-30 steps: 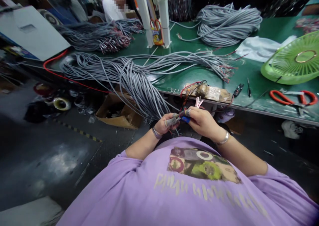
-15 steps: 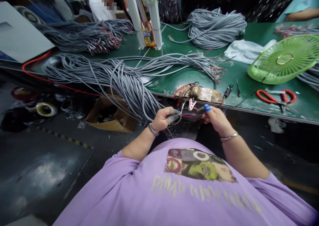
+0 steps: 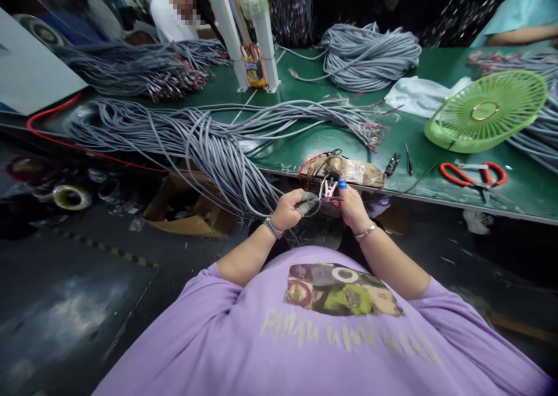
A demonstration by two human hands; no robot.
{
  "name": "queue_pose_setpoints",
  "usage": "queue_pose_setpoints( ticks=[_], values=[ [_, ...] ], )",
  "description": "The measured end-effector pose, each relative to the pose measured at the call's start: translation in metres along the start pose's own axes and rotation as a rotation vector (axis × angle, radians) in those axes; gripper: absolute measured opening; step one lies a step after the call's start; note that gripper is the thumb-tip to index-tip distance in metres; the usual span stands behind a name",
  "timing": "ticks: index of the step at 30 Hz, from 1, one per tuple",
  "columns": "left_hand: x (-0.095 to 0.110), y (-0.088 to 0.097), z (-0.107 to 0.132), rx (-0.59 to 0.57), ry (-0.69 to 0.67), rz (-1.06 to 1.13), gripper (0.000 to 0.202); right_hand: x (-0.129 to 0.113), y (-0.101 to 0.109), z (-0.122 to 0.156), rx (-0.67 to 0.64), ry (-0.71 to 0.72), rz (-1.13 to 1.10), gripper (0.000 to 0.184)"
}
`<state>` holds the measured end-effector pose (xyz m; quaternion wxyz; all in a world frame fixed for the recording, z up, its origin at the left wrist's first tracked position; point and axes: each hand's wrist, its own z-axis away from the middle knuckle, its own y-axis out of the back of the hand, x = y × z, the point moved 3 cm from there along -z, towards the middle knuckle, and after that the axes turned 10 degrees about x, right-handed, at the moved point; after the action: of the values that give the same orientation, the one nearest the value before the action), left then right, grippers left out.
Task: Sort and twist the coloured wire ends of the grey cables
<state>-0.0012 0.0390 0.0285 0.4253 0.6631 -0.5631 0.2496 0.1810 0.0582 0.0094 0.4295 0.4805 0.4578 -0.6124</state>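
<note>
Pinching exposed wires (image 3: 333,199), left hand (image 3: 286,210) and right hand (image 3: 353,211) are gripping, both closed; work is looking unfinished, amount left unclear.

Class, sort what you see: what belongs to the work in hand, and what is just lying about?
In use, it seems:
thin wires between left hand and right hand
draped grey cables, probably

Lying about, it seems:
green fan
red-handled tool
cardboard box
white sheet

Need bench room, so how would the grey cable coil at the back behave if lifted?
The grey cable coil would likely sag, its many loops lying loosely over one another. It is probably fairly heavy, with so many turns piled together. Its loose end may trail, as it sticks out leftward.
</note>
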Motion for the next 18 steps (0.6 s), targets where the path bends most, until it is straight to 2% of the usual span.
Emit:
queue_pose_setpoints(
  ticks=[4,6,12,18],
  values=[
    [-0.001,-0.006,-0.002,-0.027,-0.004,0.001,0.022,0.004,-0.008,-0.002,-0.110,-0.191,-0.133,0.063],
    [-0.003,-0.008,-0.003,-0.038,-0.012,0.002,0.022,0.004,-0.012,-0.003,-0.114,-0.232,-0.185,0.063],
    [-0.010,-0.014,-0.001,-0.068,-0.035,-0.010,0.021,0.005,-0.018,-0.007,-0.048,-0.210,-0.293,0.059],
    [-0.012,-0.019,0.000,-0.108,-0.039,-0.051,0.019,0.010,-0.019,-0.008,-0.050,-0.216,-0.297,0.060]
  ],
)
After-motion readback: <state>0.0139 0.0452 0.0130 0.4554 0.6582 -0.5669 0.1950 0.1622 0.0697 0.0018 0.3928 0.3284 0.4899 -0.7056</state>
